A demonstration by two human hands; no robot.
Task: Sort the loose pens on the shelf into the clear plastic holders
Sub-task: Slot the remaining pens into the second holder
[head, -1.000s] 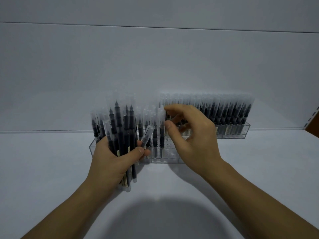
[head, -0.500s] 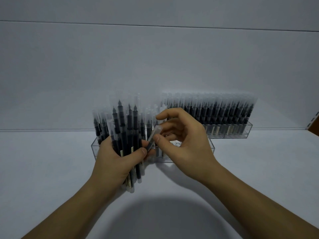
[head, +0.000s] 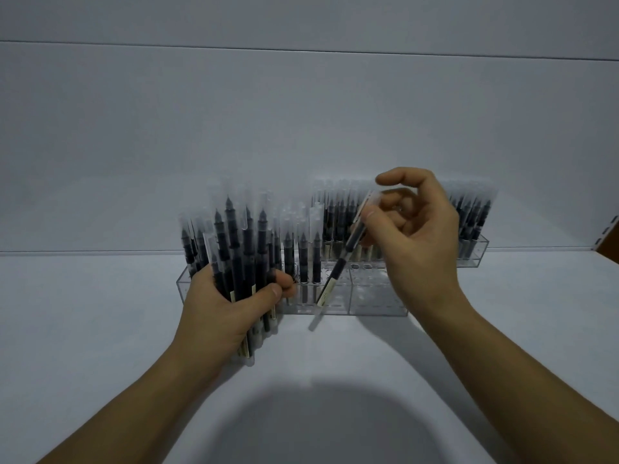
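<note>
- Left hand (head: 231, 306): fingers and thumb curled round a bundle of pens (head: 234, 249), the thumb lying across its front.
- Right hand (head: 418, 242): held higher than the left. The thumb and curled fingers pinch a single pen (head: 338, 269) near its upper end, and the index finger is arched above.
- Left forearm (head: 134, 406) and right forearm (head: 519, 370): bare, entering from the lower corners and converging.

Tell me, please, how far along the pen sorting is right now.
Done: the rear holder looks full where visible, and the front holder has pens standing in its left part.
In hand: the right hand pinches a single pen, tilted, over the front holder; the left hand grips a bundle of pens.
Left: that bundle, and the empty holes on the front holder's right side.
</note>
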